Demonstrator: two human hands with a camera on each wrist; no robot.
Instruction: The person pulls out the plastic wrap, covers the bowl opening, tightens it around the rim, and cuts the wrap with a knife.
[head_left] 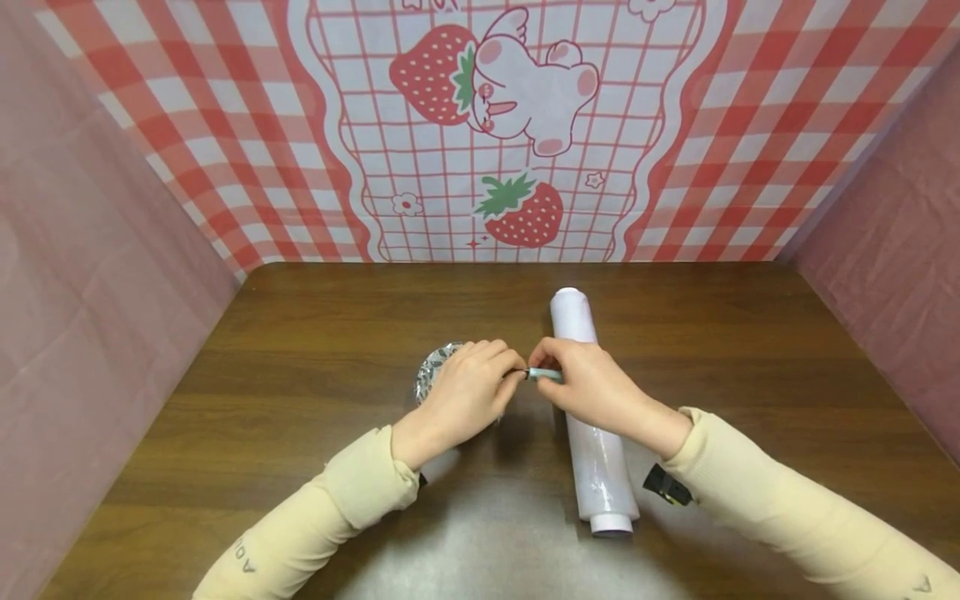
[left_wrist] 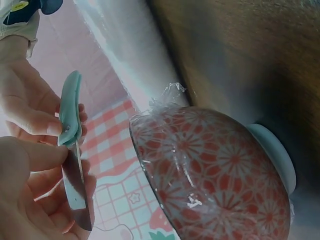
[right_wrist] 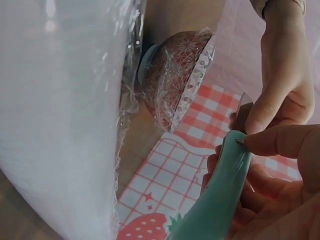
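Observation:
A folding knife (left_wrist: 71, 110) with a mint-green handle is held between both hands, its blade (left_wrist: 75, 185) swung out of the handle. My right hand (head_left: 596, 383) grips the handle, above the middle of the roll of plastic wrap. From the other side my left hand (head_left: 468, 383) pinches the blade near the pivot, thumb on one face and fingers behind. Under and beside that hand sits a bowl (left_wrist: 220, 170) with a red and white flower pattern, covered in clear wrap that bunches up at its side. The left hand hides much of the bowl in the head view.
The roll of plastic wrap (head_left: 600, 467) lies lengthwise on the brown wooden table (head_left: 300, 317), right of the bowl. A red-checked cloth with strawberries (head_left: 525, 212) hangs behind the table, and pink curtains (head_left: 97, 275) stand at the sides.

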